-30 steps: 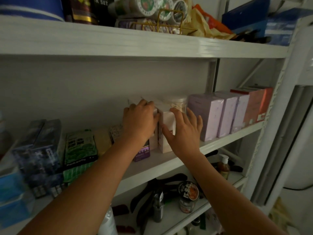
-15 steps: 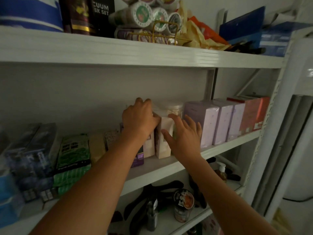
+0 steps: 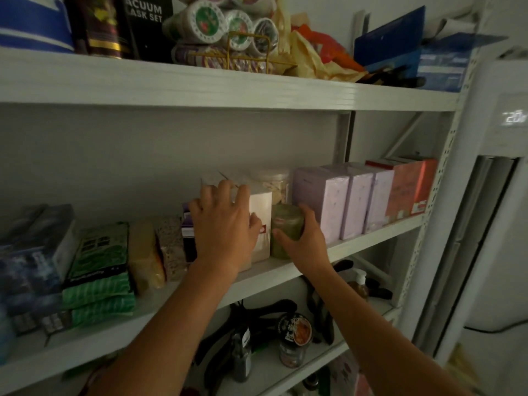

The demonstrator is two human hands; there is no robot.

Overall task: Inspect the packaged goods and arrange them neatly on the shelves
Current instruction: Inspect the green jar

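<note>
On the middle shelf (image 3: pixel 377 237), my right hand (image 3: pixel 307 244) is clamped round a green jar (image 3: pixel 287 224), thumb on its nine o'clock side and fingers curled round its three o'clock side. The jar's label is too blurred to read. It sits at the shelf's front edge, touching a white carton (image 3: pixel 261 212) at its nine o'clock, with purple boxes (image 3: pixel 328 201) just beside it at three o'clock.

My left hand (image 3: pixel 225 230) grips a pale box (image 3: pixel 213 178) at the carton's nine o'clock. The fingers are bent close together over its top edge and the thumb rests on the carton, beside a small red mark I cannot read.

At eleven o'clock, on the top shelf, a black box (image 3: pixel 148 15) reads "ACUUM ASK SET". At two o'clock, a white appliance (image 3: pixel 503 81) shows a lit "20".
</note>
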